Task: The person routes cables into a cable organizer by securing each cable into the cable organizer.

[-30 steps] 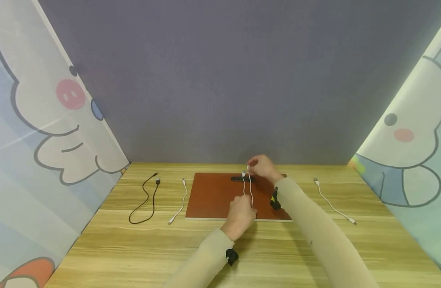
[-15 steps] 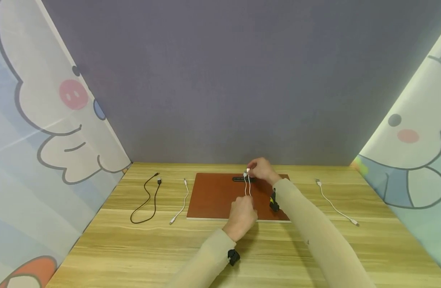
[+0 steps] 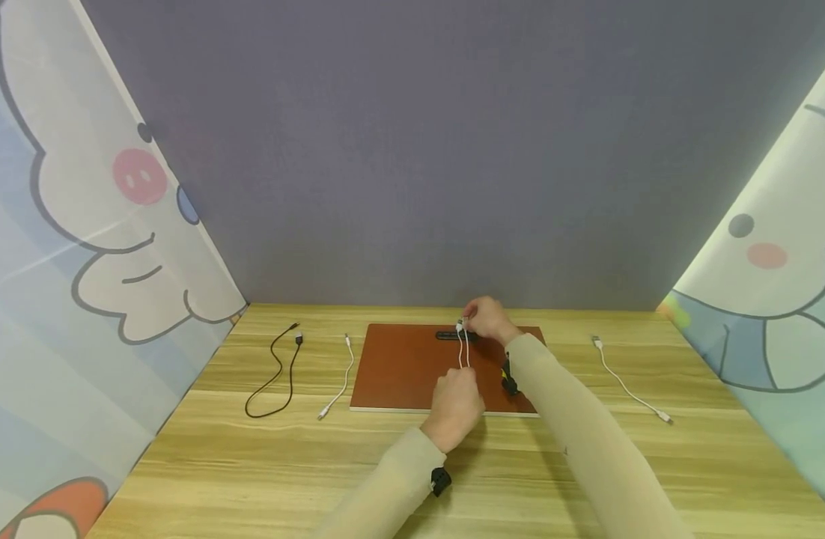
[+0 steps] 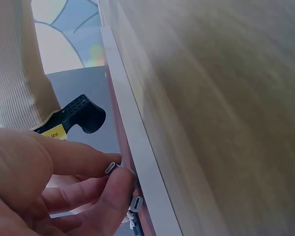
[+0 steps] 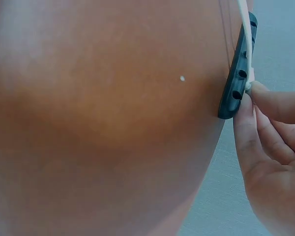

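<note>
In the head view, a brown board (image 3: pixel 395 367) lies on the wood-grain worktop (image 3: pixel 217 464), with a black cable holder (image 3: pixel 446 335) near its far edge. The right hand (image 3: pixel 491 320) reaches over that edge, its grip pinching the upper end of a white cable (image 3: pixel 467 352) beside the holder. A second white cable (image 3: pixel 460 352) runs alongside, its upper plug close to the holder and the right fingertips. Both cords lead down to the left hand (image 3: pixel 456 404), which is over the near edge of the board. Left of the board lie a looped black cable (image 3: pixel 290 382) and a short white cord (image 3: pixel 348 367); well apart on the right lies a long white cord (image 3: pixel 618 378). A grey panel (image 3: pixel 412 165) stands behind.

In the left wrist view, the thumb and a finger of the left hand close on a small plug (image 4: pixel 110 168), its metal end facing the camera. Another plug (image 4: pixel 136 203) shows just beside the thumb, near the pale edge of the board. Farther back are the right sleeve (image 4: pixel 19 73) and a black wrist device (image 4: pixel 86 115) with a yellow label.

In the right wrist view, thumb and forefinger grasp the white cable right beside the notched holder at the board's edge. Whether the cable sits in a notch cannot be told. A pale speck (image 5: pixel 182 78) marks the board.
</note>
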A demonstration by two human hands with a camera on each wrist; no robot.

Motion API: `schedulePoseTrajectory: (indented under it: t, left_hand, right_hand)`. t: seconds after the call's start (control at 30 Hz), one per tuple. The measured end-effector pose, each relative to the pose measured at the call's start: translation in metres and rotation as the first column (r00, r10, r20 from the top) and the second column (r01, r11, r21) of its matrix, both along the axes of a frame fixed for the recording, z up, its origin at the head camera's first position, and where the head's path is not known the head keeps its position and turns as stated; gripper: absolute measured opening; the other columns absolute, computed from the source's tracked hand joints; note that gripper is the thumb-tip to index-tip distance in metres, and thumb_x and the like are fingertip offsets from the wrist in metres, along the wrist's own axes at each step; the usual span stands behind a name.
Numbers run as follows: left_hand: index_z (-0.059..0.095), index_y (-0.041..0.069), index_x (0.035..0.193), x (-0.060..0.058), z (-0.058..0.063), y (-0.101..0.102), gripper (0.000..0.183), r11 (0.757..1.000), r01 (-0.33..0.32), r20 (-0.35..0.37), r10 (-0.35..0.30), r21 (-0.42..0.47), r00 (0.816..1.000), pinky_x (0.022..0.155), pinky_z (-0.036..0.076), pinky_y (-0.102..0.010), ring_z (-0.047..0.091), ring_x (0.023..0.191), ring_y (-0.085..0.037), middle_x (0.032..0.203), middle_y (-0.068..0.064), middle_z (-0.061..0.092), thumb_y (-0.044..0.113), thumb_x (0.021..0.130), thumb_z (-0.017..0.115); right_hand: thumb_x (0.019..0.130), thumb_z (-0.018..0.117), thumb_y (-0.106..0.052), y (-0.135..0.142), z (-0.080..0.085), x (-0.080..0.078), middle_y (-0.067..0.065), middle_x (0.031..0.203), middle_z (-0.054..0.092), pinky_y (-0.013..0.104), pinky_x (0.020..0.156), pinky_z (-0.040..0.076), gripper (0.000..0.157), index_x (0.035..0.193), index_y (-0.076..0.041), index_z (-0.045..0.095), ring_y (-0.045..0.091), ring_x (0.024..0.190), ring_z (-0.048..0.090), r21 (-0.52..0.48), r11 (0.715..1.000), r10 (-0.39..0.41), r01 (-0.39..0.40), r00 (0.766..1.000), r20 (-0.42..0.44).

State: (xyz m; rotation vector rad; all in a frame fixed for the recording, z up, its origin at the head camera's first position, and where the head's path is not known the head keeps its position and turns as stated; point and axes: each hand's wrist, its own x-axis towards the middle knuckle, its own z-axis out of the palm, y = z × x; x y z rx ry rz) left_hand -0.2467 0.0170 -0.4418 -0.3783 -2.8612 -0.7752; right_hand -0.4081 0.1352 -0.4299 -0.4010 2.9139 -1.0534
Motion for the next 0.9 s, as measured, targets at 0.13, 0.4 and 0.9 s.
schedulePoseTrajectory:
  t: [0.13, 0.4, 0.9]
  left_hand:
    - [0.059, 0.007, 0.068, -0.001, 0.0, 0.002, 0.021, 1.0, -0.008, -0.003, 0.008, -0.02, 1.0, 0.042, 0.043, -0.029, 0.051, 0.047, -0.013, 0.057, -0.004, 0.055, -0.003, 0.082, 0.071]
    - [0.051, 0.012, 0.06, -0.002, 0.001, 0.002, 0.034, 1.0, 0.0, 0.048, 0.0, 0.009, 0.999, 0.04, 0.038, -0.027, 0.039, 0.045, -0.01, 0.052, 0.001, 0.046, -0.005, 0.082, 0.07]
    - [0.049, 0.014, 0.055, -0.003, 0.005, 0.004, 0.039, 1.0, 0.001, 0.066, 0.0, -0.025, 0.998, 0.042, 0.04, -0.027, 0.039, 0.044, -0.009, 0.05, 0.002, 0.047, -0.003, 0.083, 0.072]
  right_hand:
    - [0.087, 0.07, 0.0, -0.002, 0.001, -0.001, 0.014, 0.091, 0.07, 0.038, 0.072, 0.054, 0.011, 0.097, 0.004, 0.072, 0.028, 0.081, 0.064, 0.048, 0.999, 0.01, -0.01, 1.0, -0.01]
    - [0.087, 0.067, -0.001, -0.009, 0.004, -0.005, 0.014, 0.093, 0.068, 0.04, 0.076, 0.053, 0.009, 0.095, 0.001, 0.072, 0.029, 0.086, 0.061, 0.169, 0.985, 0.031, -0.028, 0.999, -0.015]
    - [0.095, 0.063, -0.01, -0.011, 0.005, -0.006, 0.014, 0.104, 0.065, 0.04, 0.078, 0.051, 0.01, 0.097, -0.002, 0.069, 0.028, 0.09, 0.058, 0.197, 0.98, -0.019, 0.008, 0.998, 0.055]
